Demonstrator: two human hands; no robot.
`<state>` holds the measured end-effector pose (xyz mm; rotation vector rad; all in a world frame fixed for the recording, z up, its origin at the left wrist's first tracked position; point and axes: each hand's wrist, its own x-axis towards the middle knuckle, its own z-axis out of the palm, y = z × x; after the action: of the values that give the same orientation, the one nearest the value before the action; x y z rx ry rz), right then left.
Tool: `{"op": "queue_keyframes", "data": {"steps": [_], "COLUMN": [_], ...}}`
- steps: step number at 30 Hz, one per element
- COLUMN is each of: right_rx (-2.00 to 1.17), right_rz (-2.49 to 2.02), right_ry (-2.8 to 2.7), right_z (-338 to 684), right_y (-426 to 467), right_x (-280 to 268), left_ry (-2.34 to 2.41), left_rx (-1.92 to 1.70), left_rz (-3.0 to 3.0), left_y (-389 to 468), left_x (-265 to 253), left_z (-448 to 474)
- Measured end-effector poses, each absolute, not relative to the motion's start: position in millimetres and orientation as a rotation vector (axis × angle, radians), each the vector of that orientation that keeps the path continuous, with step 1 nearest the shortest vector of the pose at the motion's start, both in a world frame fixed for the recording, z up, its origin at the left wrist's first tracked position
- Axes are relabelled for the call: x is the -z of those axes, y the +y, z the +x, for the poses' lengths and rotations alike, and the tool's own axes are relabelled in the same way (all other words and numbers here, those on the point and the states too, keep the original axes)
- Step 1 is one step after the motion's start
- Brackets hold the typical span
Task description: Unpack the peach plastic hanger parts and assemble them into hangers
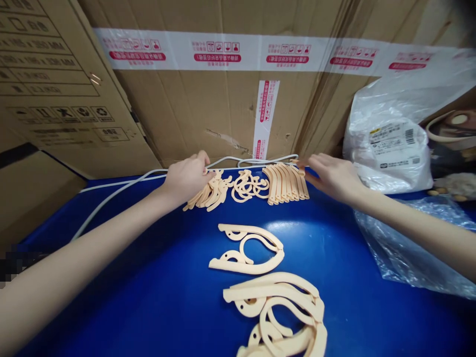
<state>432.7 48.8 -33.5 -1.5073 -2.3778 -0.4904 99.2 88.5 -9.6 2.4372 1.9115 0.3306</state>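
Observation:
My left hand (pixel 188 176) is over a loose pile of cream plastic hanger arms (pixel 215 194), its fingers bent and closed; what they hold is hidden. On the other side, my right hand (pixel 330 176) pinches the end of a cream hanger arm at the right edge of a neat row of hanger arms (pixel 284 184). Between the two piles lie several curved hanger hooks (pixel 248 186), heaped together. Nearer to me, a folded travel hanger (pixel 260 270) with its hook tucked inside lies flat. Below it, more folded hangers (pixel 320 307) overlap, cut off by the lower frame edge.
The pieces lie on a blue table surface (pixel 156 297). A large cardboard box (pixel 208 109) with printed tape stands behind, another box (pixel 67 94) at left. White cable (pixel 111 213) runs along the back. A white plastic bag (pixel 386 148) and clear plastic wrap (pixel 416 253) lie at right.

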Motion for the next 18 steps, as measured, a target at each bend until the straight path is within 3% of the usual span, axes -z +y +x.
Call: {"op": "queue_keyframes", "data": {"steps": [4, 9, 14, 18], "right_rx": [0.471, 0.278, 0.12, 0.077], "right_rz": [-1.424, -1.361, -1.313, -1.318], "right_ry": [-2.551, -2.546, -2.536, -2.446], "right_z": [439, 446, 451, 439], "right_y": [43, 39, 43, 36], "right_x": [45, 53, 56, 47], "left_ry": [1.598, 1.004, 1.022, 0.984], "left_rx": [-0.393, 0.027, 0.286, 0.228], "left_rz": [2.496, 2.548, 2.647, 2.51], "left_y": [66, 32, 19, 27], "left_x": [2, -5, -3, 3], "left_z": [109, 111, 108, 104]}}
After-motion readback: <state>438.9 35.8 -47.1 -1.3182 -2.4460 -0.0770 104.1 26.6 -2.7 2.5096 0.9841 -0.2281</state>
